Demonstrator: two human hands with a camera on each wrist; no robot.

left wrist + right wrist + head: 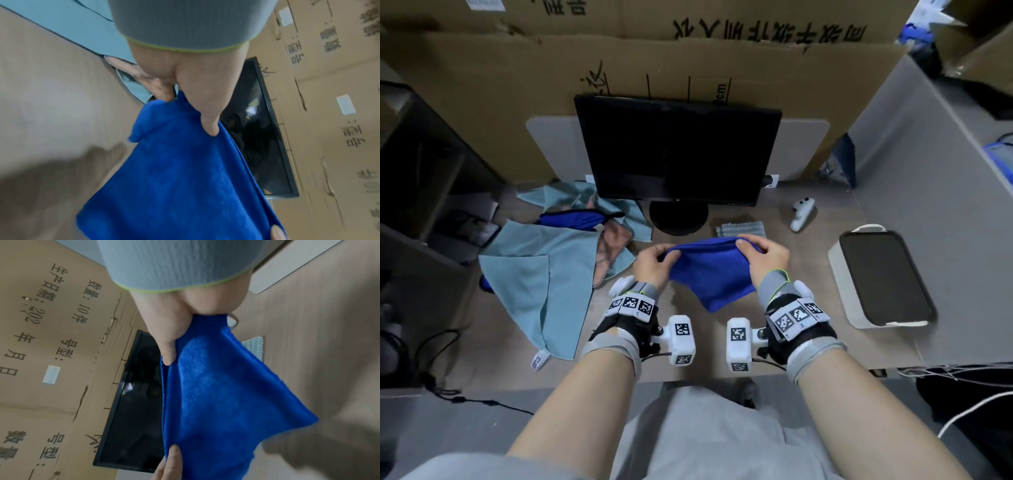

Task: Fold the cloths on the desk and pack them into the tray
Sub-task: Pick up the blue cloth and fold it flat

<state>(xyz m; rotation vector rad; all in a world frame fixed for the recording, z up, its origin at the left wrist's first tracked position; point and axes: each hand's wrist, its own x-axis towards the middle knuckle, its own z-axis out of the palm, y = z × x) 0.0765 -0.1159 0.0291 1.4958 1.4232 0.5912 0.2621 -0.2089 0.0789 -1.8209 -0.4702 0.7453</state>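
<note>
A bright blue cloth (pixel 710 270) hangs doubled over above the middle of the desk, its lower corner near the desk top. My left hand (pixel 654 260) pinches its upper left edge, and the thumb lies on the blue cloth (pixel 185 178) in the left wrist view. My right hand (pixel 763 257) pinches the upper right edge, thumb on the blue cloth (pixel 216 394) in the right wrist view. The tray (pixel 842 284), white-walled with a dark inside, stands at the right of the desk. Light teal cloths (pixel 544 274) lie crumpled at the left, with another blue cloth (pixel 575 219) on them.
A black monitor (pixel 678 150) on a round stand rises just behind the hands, with cardboard boxes (pixel 482 85) behind it. A small folded textured cloth (pixel 739 228) lies by the stand. A white controller (pixel 803 214) rests at the back right. A grey partition (pixel 928 178) borders the right side.
</note>
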